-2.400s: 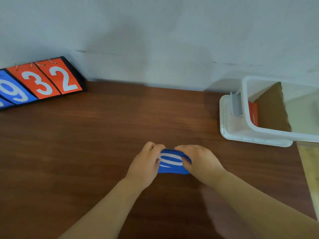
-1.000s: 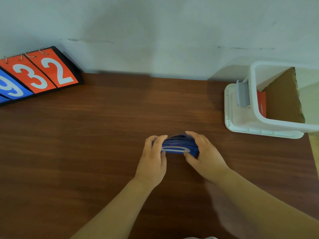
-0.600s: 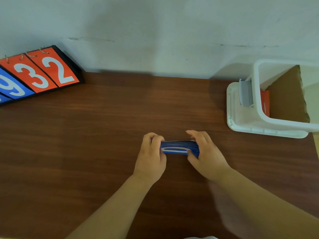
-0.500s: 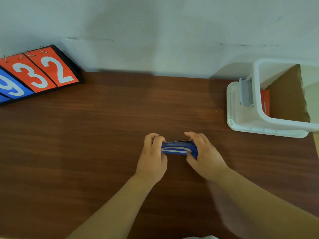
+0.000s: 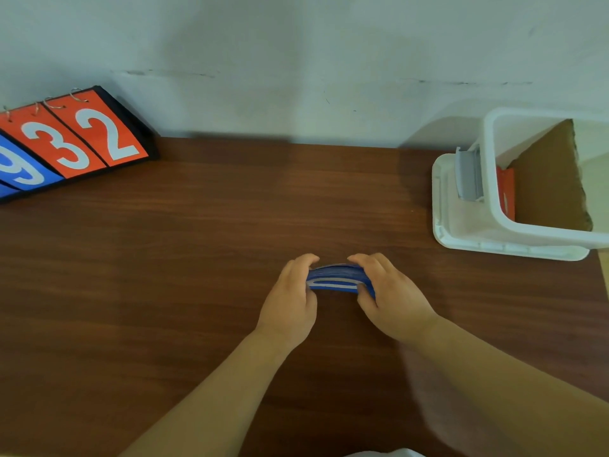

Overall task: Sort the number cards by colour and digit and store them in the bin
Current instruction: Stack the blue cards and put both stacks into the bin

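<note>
Between the fingers of both hands, low over the middle of the brown surface, sits a stack of blue number cards, its near face showing a white digit seen almost edge-on. The left hand curls its fingers over the stack's left end, and the right hand wraps its fingers over the right end, so both are clamped on the cards. Compared with 2.4 seconds ago, the stack has tipped from face-up to nearly flat, with more of its layered edge showing. Well to the right of the fingers stands the white bin, with a red card upright inside. Far to their left a flip scoreboard leans by the wall.
</note>
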Demonstrator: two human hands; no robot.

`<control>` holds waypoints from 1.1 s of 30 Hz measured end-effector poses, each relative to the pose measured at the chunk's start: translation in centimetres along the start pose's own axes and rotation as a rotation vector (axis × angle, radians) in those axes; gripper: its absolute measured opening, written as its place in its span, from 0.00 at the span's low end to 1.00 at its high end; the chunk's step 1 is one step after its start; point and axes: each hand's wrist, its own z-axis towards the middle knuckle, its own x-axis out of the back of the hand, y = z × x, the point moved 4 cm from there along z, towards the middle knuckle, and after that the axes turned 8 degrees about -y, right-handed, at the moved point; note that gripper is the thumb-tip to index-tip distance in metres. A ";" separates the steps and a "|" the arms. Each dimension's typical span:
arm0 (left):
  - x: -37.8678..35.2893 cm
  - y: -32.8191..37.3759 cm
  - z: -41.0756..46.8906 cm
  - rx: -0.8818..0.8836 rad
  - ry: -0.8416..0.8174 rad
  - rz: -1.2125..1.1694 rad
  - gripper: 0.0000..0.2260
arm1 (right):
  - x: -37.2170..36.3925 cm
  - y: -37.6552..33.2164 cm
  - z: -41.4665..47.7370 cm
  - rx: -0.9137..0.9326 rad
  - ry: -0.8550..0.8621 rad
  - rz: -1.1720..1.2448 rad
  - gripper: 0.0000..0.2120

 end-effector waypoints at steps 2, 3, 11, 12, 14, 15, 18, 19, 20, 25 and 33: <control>0.1 0.1 0.1 0.002 -0.018 0.011 0.22 | 0.3 -0.1 0.1 0.002 0.031 0.007 0.21; 0.2 0.1 0.1 -0.024 -0.021 0.025 0.20 | 0.4 -0.1 0.2 0.015 0.045 -0.004 0.19; 0.1 -0.3 -0.3 -0.020 -0.083 0.109 0.15 | 0.8 -0.4 0.0 0.001 -0.051 -0.079 0.20; 0.4 0.0 -0.3 0.030 -0.083 0.074 0.16 | 1.1 -0.6 -0.1 -0.040 -0.077 -0.034 0.20; 1.2 0.5 -0.5 0.110 -0.076 -0.059 0.21 | 1.8 -0.7 -0.7 -0.130 -0.117 0.124 0.20; 1.6 0.9 -0.8 0.131 -0.063 -0.157 0.23 | 2.2 -0.8 -1.1 -0.170 -0.123 0.242 0.19; 2.9 2.6 -1.3 0.119 -0.002 -0.403 0.25 | 3.3 -1.0 -2.4 -0.251 -0.100 0.604 0.18; 2.9 3.4 -1.4 0.104 -0.009 -0.455 0.26 | 3.6 -1.1 -3.0 -0.266 -0.079 0.689 0.18; 2.9 4.4 -1.5 0.085 -0.028 -0.495 0.27 | 4.0 -1.1 -3.5 -0.273 -0.060 0.753 0.18; 2.4 9.6 -1.6 -0.003 -0.055 -0.548 0.30 | 7.0 -0.2 -7.2 -0.217 -0.030 0.733 0.19; -0.2 20.1 -0.1 -0.163 -0.214 -0.474 0.30 | 16.7 3.1 -12.4 -0.113 0.049 0.684 0.12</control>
